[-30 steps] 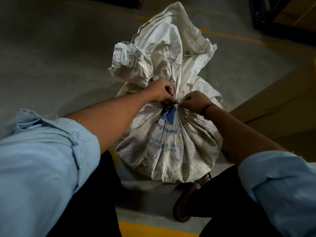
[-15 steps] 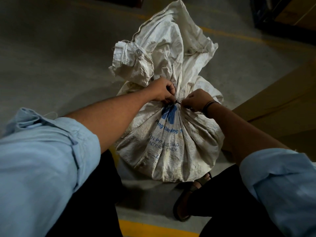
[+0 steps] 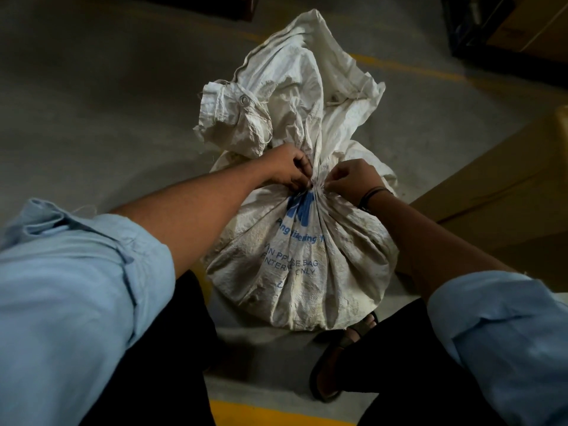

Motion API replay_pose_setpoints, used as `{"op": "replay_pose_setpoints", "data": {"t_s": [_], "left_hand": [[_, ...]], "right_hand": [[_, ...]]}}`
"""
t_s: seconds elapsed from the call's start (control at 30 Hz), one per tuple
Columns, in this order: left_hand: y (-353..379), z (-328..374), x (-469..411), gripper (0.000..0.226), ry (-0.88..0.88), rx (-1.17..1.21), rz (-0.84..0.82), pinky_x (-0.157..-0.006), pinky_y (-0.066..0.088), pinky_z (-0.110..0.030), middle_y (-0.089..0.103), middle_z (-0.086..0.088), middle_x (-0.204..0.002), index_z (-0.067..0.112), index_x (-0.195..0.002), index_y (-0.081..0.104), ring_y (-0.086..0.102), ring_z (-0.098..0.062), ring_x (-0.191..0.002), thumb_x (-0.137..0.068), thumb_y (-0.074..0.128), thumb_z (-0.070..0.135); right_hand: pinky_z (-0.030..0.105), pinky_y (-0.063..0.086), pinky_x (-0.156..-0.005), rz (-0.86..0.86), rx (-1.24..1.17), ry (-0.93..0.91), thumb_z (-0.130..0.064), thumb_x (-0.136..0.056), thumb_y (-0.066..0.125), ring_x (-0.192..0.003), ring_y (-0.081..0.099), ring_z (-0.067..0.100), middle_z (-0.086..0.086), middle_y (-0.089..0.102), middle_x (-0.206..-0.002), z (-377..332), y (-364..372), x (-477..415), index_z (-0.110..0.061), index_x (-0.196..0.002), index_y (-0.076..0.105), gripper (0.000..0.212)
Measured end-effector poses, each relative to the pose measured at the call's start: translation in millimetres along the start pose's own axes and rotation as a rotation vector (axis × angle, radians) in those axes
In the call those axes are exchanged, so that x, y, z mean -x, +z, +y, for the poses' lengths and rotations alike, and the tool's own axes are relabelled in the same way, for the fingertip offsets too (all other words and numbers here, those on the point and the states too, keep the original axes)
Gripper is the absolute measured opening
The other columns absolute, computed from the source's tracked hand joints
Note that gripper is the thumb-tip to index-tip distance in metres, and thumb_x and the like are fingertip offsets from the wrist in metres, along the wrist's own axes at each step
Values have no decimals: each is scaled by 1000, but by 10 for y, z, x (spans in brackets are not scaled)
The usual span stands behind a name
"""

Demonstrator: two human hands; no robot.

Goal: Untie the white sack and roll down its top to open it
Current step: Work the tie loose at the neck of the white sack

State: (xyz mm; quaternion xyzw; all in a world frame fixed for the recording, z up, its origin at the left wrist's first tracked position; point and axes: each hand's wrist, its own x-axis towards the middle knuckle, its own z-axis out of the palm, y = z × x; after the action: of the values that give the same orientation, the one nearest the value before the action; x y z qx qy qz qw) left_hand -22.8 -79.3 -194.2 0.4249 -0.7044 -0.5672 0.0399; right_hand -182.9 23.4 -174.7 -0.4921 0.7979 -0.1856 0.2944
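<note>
A dirty white sack [image 3: 301, 265] with blue print stands on the concrete floor between my legs. Its neck is cinched tight by a thin tie [image 3: 315, 186], and the loose top [image 3: 292, 96] flares up and away above it. My left hand [image 3: 289, 169] pinches at the neck from the left. From the right, my right hand [image 3: 350, 178], with a dark band on its wrist, pinches the same spot. The fingertips of both hands meet at the tie, which is mostly hidden under them.
A brown cardboard box [image 3: 504, 198] lies close on the right of the sack. Another box on a dark rack [image 3: 522, 23] sits at the far right. My sandalled foot [image 3: 335, 364] rests by the sack's base. Yellow floor lines [image 3: 270, 415] run near and far.
Both hands have stayed at the sack's neck, with small finger movements at the tie. The right hand has shifted slightly up and closer to the neck. The sack remains cinched.
</note>
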Motion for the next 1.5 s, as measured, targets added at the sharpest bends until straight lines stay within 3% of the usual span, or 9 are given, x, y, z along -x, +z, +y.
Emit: {"op": "replay_pose_setpoints", "data": {"t_s": [0.07,0.4,0.53,0.77,0.9,1.07,1.2,1.37,1.5], "left_hand": [[-14,2,4,23,-9,-9,-23,-77,63,-37,70,-6,-83,9,-90,69,72,-21,-82,-77,80,-7],[-59,27,-7,25,-24,-42,-35,-69,62,-30,76,-13,-94,10,-97,73,75,-25,-86,-85,68,-11],[-65,14,-44,34,-35,-40,-73,-80,62,-41,75,-18,-99,8,-98,72,75,-30,-92,-85,55,-19],[-65,65,9,27,101,-219,11,-72,60,-22,77,-4,-94,12,-102,78,74,-17,-87,-79,76,-2],[-50,33,62,27,93,-199,41,-79,63,-36,77,-4,-91,17,-98,79,75,-23,-88,-77,79,-1],[-7,50,151,28,118,-274,118,-78,60,-29,74,2,-91,15,-106,78,73,-19,-88,-81,76,3],[75,75,220,34,137,-398,210,-81,50,-26,76,-2,-103,22,-108,78,68,-18,-95,-82,71,2],[104,78,317,29,171,-450,270,-90,56,-34,78,0,-102,25,-104,80,72,-15,-94,-76,85,19],[235,176,435,20,262,-477,398,-81,57,-33,77,0,-98,26,-101,80,71,-17,-88,-81,81,31]], "right_hand": [[23,50,-60,27,95,-87,-14,-73,77,-70,62,12,-1,70,-75,-20,38,16,-21,-71,71,9],[31,47,-66,63,289,-189,-27,-71,80,-84,62,25,4,67,-88,-148,290,10,-22,-90,66,24],[33,50,-71,67,333,-159,-28,-77,80,-88,63,27,9,68,-93,-187,287,9,-15,-92,70,22],[36,44,-72,76,507,-212,-19,-91,60,-100,60,35,16,61,-109,-232,365,23,-5,-107,59,21],[35,42,-64,179,553,-293,-23,-94,57,-92,62,35,14,60,-103,-189,407,87,-6,-107,60,21],[40,46,-71,228,690,-353,-21,-97,49,-91,64,34,11,61,-103,-216,485,141,-18,-128,57,32],[51,48,-91,130,619,-213,-13,-89,56,-105,60,35,12,58,-114,-351,428,205,-13,-124,54,35],[37,51,-70,38,233,-2,-18,-85,59,-91,65,32,17,68,-98,-420,209,215,-1,-96,68,22],[48,58,-77,128,-221,72,-13,-77,59,-79,69,30,20,72,-80,-289,53,230,-3,-75,74,18]]}}
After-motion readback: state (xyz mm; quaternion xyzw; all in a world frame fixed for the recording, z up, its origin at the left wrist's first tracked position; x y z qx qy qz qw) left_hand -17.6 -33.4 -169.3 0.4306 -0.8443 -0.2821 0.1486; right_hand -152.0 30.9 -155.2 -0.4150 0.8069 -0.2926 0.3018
